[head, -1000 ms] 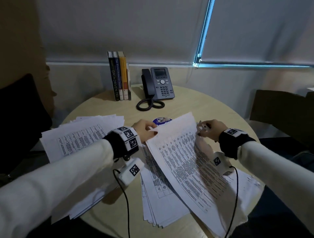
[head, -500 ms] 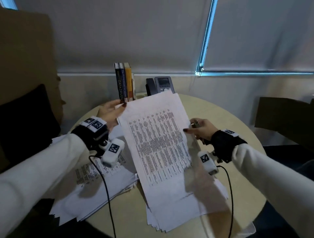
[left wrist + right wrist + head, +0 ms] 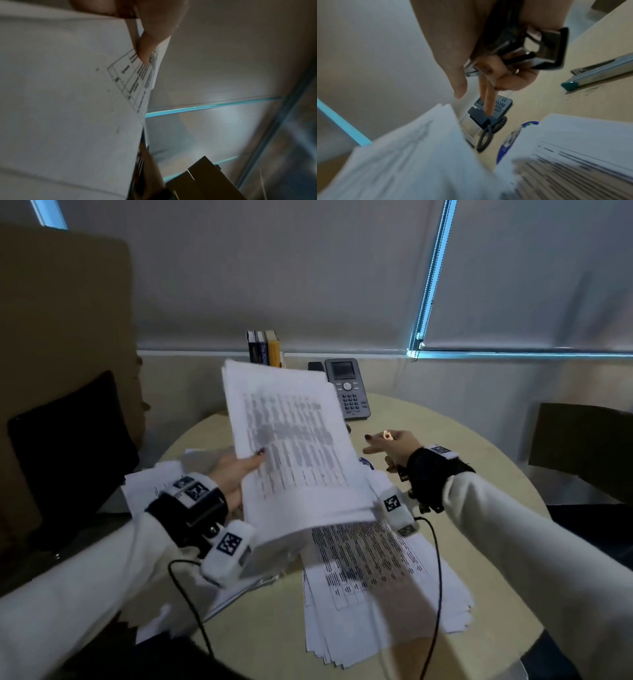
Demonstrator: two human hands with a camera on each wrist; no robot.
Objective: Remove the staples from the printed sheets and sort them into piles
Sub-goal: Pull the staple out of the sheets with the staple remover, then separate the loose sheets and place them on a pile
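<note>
Left hand [image 3: 230, 474] pinches 1 lifted white printed sheaf [image 3: 294, 453] above the round beige desk [image 3: 479, 474]; right hand [image 3: 394, 445] curls around a black staple remover [image 3: 544, 50]. Squaring edges before laying it on the left-side pile [image 3: 150, 491] seems wise.

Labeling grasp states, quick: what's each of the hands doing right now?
Left hand: holds the lifted printed sheets, thumb on top.
Right hand: off the paper, gripping a black staple remover; index finger extended.

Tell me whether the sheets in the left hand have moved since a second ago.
Yes. The held sheets have lifted off the table and swung left, now covering part of the books.
</note>
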